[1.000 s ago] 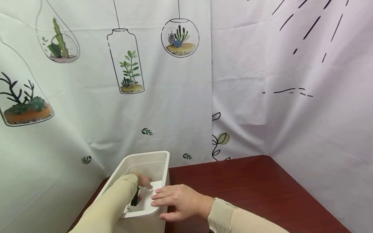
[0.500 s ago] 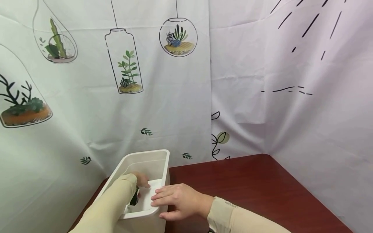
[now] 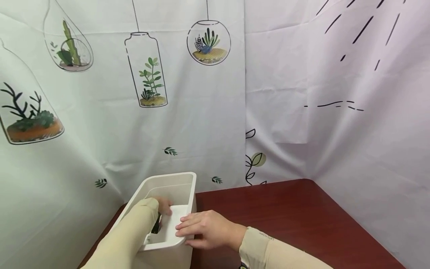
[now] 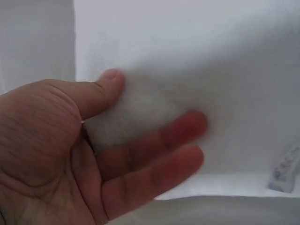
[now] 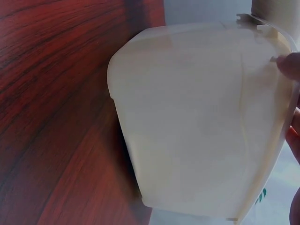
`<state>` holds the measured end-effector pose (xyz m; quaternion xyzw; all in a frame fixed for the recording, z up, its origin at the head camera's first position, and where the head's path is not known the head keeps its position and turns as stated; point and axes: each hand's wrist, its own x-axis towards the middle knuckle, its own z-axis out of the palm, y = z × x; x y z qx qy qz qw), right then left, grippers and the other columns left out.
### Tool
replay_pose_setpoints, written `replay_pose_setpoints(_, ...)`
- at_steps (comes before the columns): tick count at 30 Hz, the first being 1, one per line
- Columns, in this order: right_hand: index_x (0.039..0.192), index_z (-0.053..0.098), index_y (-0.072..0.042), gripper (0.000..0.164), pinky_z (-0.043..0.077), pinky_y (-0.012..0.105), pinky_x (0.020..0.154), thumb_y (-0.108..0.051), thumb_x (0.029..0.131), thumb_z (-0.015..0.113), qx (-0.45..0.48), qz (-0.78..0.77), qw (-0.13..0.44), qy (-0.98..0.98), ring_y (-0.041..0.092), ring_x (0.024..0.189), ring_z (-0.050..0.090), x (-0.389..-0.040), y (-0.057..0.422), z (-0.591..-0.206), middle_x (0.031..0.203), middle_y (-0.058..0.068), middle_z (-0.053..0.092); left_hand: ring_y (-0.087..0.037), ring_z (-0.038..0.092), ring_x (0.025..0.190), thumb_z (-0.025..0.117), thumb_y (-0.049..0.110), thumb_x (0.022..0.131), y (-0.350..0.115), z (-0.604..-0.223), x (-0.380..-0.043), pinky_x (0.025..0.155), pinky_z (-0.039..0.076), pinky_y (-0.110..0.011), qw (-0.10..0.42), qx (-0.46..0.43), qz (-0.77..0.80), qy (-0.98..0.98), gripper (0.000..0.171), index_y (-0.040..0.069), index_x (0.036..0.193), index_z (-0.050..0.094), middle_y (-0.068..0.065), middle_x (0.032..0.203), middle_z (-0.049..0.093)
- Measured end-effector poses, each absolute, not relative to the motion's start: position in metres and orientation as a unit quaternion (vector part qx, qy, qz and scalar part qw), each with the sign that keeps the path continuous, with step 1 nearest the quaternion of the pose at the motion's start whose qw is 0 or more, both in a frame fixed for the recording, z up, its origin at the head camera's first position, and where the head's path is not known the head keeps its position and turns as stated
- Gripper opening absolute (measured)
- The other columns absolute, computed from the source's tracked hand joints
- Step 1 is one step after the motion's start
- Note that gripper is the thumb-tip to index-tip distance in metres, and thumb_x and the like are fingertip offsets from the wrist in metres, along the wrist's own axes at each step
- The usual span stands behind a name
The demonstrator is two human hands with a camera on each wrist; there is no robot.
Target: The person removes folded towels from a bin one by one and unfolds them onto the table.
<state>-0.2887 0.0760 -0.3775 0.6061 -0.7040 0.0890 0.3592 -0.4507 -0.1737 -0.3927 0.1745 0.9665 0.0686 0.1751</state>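
In the head view my left hand point(image 3: 164, 206) reaches down into a tall white plastic bin point(image 3: 193, 186). It holds a flat white sheet or pack point(image 3: 174, 220), whose kind I cannot tell. The left wrist view shows my thumb on the near face of this white piece point(image 4: 187, 47); two fingers show lower down, and the others are hidden. A small printed patch point(image 4: 283, 173) lies at its right side. My right hand point(image 3: 209, 229) grips the bin's right rim, fingers over the edge. In the right wrist view, a fingertip touches the bin's outer wall point(image 5: 187, 117) near the rim.
The bin stands at the left side of a dark red wood-grain table point(image 3: 268, 213). A white curtain point(image 3: 201, 112) printed with plants in glass jars hangs behind and on both sides. A black item point(image 3: 156, 226) sits beside my left wrist inside the bin.
My left hand and the white piece have shifted slightly toward the far end of the bin. My right hand stays at the rim, its fingers barely shifted.
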Motion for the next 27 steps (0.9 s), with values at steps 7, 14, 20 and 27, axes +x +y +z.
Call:
replay_pose_setpoints(7,0.118,0.077,-0.018,0.029,0.038,0.017,0.109,-0.019,0.088,0.078,0.609,0.112,0.353,-0.702,0.008,0.119,0.064,-0.292,0.076,-0.377,0.121,-0.006,0.072,-0.022,0.064,0.092,0.071,0.022,0.09,-0.17,-0.372,-0.452,0.094,0.05,-0.04,0.131,0.219,-0.041,0.966,0.015,0.008,0.095,0.07,-0.005,0.092,0.07)
replay_pose_setpoints(14,0.117,0.077,-0.017,0.029,0.039,0.017,0.107,-0.017,0.088,0.079,0.61,0.135,0.342,-0.702,0.006,0.122,0.062,-0.292,0.075,-0.378,0.121,-0.005,0.072,-0.018,0.06,0.087,0.071,0.024,0.092,-0.169,-0.355,-0.444,0.087,0.05,-0.038,0.133,0.197,-0.045,0.97,0.012,0.012,0.092,0.068,-0.002,0.088,0.067)
replay_pose_setpoints(20,0.116,0.077,-0.018,0.027,0.039,0.017,0.107,-0.018,0.089,0.078,0.609,0.138,0.341,-0.703,0.005,0.122,0.062,-0.291,0.074,-0.38,0.12,-0.005,0.073,-0.017,0.061,0.087,0.071,0.023,0.093,-0.172,-0.351,-0.448,0.09,0.051,-0.041,0.134,0.184,-0.019,0.974,0.01,0.013,0.095,0.071,-0.002,0.09,0.069)
replay_pose_setpoints(27,0.115,0.078,-0.018,0.026,0.039,0.016,0.107,-0.018,0.089,0.078,0.608,0.135,0.344,-0.702,0.005,0.121,0.062,-0.291,0.074,-0.38,0.119,-0.005,0.073,-0.018,0.064,0.091,0.07,0.021,0.094,-0.179,-0.34,-0.453,0.091,0.052,-0.044,0.137,0.188,0.033,0.972,0.012,0.013,0.102,0.072,-0.003,0.094,0.07)
